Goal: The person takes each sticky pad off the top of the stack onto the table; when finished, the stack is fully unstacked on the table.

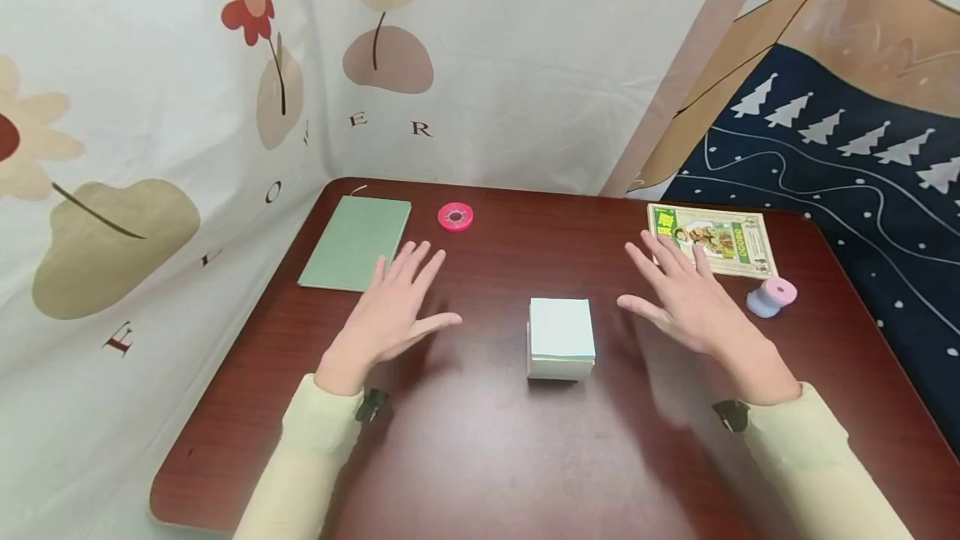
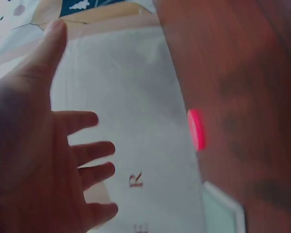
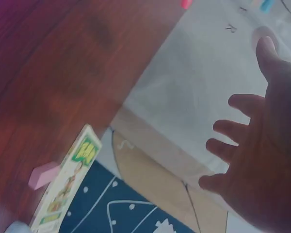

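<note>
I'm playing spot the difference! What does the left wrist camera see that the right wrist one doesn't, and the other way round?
Only the left wrist view shows the left hand and the green notebook, partly cut off. Only the right wrist view shows the right hand, the picture booklet, a pale pink thing and a pale blue thing near it.

Both show the brown table, white cloth with a letter R, a dark blue patch and a bright pink thing, just a sliver in the right view.

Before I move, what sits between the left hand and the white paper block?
Nothing: the head view shows only bare tabletop between the left hand and the white paper block. Neither wrist view shows the block.
</note>
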{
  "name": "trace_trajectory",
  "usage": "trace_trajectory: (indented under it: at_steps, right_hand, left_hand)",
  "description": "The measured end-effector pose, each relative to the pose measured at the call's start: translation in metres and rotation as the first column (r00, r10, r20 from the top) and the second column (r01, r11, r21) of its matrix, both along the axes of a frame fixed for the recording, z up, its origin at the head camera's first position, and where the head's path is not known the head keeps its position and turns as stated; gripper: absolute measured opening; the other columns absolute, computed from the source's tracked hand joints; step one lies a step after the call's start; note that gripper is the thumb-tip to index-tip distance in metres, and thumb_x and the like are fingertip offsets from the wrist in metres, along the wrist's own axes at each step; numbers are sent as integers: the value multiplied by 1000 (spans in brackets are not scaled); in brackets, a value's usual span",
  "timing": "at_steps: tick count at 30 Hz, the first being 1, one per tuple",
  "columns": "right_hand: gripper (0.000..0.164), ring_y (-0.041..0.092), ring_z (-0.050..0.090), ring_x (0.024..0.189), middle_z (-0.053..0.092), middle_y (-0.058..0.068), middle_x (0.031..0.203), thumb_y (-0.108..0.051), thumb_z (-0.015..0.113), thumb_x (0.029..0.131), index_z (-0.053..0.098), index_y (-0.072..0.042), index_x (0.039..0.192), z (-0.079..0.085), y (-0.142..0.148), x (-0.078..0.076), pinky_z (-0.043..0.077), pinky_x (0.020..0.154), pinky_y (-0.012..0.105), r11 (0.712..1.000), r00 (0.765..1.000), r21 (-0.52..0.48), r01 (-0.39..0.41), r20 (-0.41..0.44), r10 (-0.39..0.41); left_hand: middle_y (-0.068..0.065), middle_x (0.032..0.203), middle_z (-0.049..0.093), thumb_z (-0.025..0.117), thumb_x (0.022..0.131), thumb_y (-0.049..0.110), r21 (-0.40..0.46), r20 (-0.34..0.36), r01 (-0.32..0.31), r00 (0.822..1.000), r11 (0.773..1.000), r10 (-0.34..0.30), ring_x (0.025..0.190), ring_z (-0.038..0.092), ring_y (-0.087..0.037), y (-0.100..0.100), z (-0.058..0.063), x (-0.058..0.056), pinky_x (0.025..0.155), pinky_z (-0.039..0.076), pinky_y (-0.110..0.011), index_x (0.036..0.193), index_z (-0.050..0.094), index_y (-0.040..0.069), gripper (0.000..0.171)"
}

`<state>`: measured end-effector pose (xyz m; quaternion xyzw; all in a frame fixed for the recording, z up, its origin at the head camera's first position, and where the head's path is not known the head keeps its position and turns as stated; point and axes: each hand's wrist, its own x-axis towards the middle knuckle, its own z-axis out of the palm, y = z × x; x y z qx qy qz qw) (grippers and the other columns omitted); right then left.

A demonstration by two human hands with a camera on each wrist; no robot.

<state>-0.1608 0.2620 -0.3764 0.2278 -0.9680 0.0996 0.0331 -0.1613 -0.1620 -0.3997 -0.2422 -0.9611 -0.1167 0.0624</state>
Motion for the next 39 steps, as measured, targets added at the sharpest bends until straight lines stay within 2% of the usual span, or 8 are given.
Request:
trace_trajectory:
  at_steps: [6,11,17,20,24,28,31,39]
  right_hand:
    - [72,28,16,147,25,7,160,-49,61,94,33,-20,154,14,-19,9,6,118,52,976,992,-187,-110,42,120]
    - [68,28,25,145,34,5,156,-43,68,91,43,-16,149,20,-43,17,10,119,47,922,957,-278,-271,29,290]
    - [77,31,29,143,36,7,154,-56,71,83,49,-14,145,16,-65,21,14,117,53,892,911,-240,-384,60,409]
    - [80,32,31,141,37,10,153,-55,76,79,51,-13,143,11,-72,22,17,115,58,883,895,-223,-414,74,439]
    - [79,31,39,136,42,12,150,-46,83,76,54,-11,140,5,-78,22,21,113,58,876,888,-222,-429,76,454]
    - [74,25,47,126,47,8,145,-39,84,75,56,-13,139,2,-80,23,43,101,43,883,897,-212,-418,57,438]
    - [71,20,50,121,49,5,142,-38,84,76,57,-15,138,2,-81,23,50,86,34,891,904,-206,-404,57,423]
    - [67,15,52,113,51,-2,135,-39,84,75,61,-17,134,5,-81,21,51,81,30,898,910,-220,-382,78,406]
  left_hand:
    - [0,158,26,59,85,69,276,126,112,980,954,-152,145,22,-21,19,-10,1,115,24,-48,157,19,24,94]
    - [9,156,26,80,78,47,491,262,143,917,859,-302,141,26,-12,51,-21,10,112,31,-46,157,14,32,104]
    - [-1,156,29,89,71,36,634,316,155,842,758,-436,141,32,-20,86,-35,20,114,28,-45,157,13,20,117]
    - [-2,153,32,91,69,30,685,321,140,824,715,-468,138,37,-18,98,-42,21,114,27,-43,156,15,14,116]
    - [0,146,40,91,69,24,750,295,122,818,650,-493,133,41,-17,109,-50,21,112,32,-43,150,25,15,104]
    - [4,138,46,90,71,22,790,282,83,830,607,-481,128,44,-18,116,-55,21,110,36,-40,142,34,19,90]
    - [6,135,48,89,72,21,802,284,58,839,595,-464,126,47,-19,118,-57,21,108,38,-39,139,38,19,84]
    - [4,135,48,87,75,20,803,284,52,842,594,-458,126,48,-16,119,-58,21,107,39,-39,139,38,18,80]
